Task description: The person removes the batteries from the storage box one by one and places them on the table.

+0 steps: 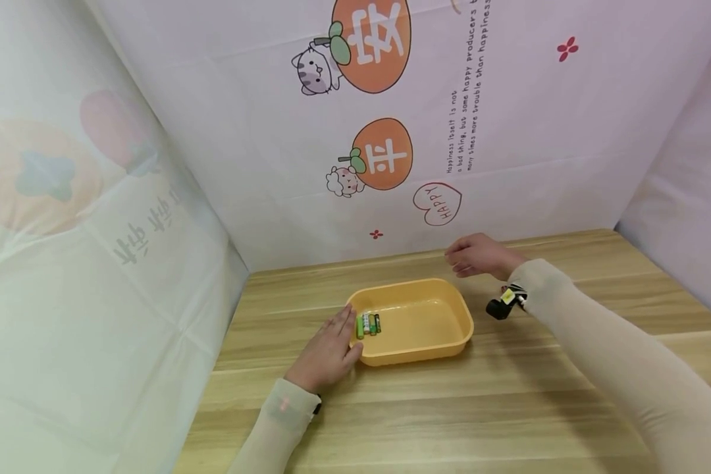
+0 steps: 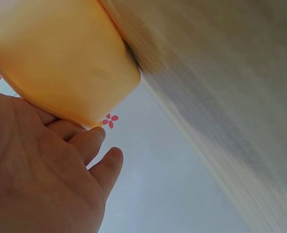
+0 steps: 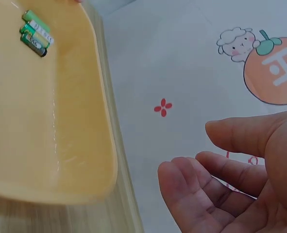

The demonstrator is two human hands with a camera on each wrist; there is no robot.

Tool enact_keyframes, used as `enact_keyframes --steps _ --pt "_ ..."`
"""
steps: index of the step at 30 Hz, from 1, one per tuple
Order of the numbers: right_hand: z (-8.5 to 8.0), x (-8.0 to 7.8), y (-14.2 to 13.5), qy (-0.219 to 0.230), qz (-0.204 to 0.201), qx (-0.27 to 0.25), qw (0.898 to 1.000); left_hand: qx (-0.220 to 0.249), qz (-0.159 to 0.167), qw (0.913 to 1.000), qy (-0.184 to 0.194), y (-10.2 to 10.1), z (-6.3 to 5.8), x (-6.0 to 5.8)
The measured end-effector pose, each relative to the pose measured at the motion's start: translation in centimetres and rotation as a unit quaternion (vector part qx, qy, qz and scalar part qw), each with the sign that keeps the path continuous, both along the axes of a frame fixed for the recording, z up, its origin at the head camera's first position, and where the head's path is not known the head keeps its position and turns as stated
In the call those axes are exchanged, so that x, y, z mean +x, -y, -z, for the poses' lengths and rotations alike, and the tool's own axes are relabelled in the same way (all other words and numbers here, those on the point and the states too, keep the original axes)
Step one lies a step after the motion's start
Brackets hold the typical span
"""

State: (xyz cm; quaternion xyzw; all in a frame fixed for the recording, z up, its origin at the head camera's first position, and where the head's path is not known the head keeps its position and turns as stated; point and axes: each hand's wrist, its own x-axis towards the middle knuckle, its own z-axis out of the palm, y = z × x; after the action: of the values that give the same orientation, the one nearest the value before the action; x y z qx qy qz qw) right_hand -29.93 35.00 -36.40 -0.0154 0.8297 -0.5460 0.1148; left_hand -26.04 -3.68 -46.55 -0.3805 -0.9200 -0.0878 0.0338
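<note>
A yellow plastic basin (image 1: 415, 352) stands on the wooden table. Several small batteries (image 1: 367, 324) lie side by side at its left end, green, white and dark ones. My left hand (image 1: 327, 352) rests against the basin's left rim, fingers fairly straight along it and thumb near the front corner. In the left wrist view, some fingertips of that hand (image 2: 51, 160) are hidden behind the rim. My right hand (image 1: 480, 255) hovers beyond the basin's back right corner, apart from it. Its fingers (image 3: 175, 182) are loosely bent and hold nothing.
The wooden table (image 1: 426, 421) ends at a printed white cloth (image 1: 272, 164) hanging behind it. Another cloth (image 1: 172, 316) hangs along the left side. A black wrist camera (image 1: 499, 309) sits under my right wrist, to the right of the basin.
</note>
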Motion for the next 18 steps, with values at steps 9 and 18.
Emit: enact_keyframes --steps 9,18 --pt "-0.2 -0.3 1.8 0.003 -0.008 -0.004 1.0 -0.003 -0.008 1.0 0.005 0.0 -0.2 0.0" --pt "0.7 -0.5 3.1 0.015 -0.007 -0.033 0.999 -0.003 -0.007 1.0 0.004 0.0 -0.3 0.1"
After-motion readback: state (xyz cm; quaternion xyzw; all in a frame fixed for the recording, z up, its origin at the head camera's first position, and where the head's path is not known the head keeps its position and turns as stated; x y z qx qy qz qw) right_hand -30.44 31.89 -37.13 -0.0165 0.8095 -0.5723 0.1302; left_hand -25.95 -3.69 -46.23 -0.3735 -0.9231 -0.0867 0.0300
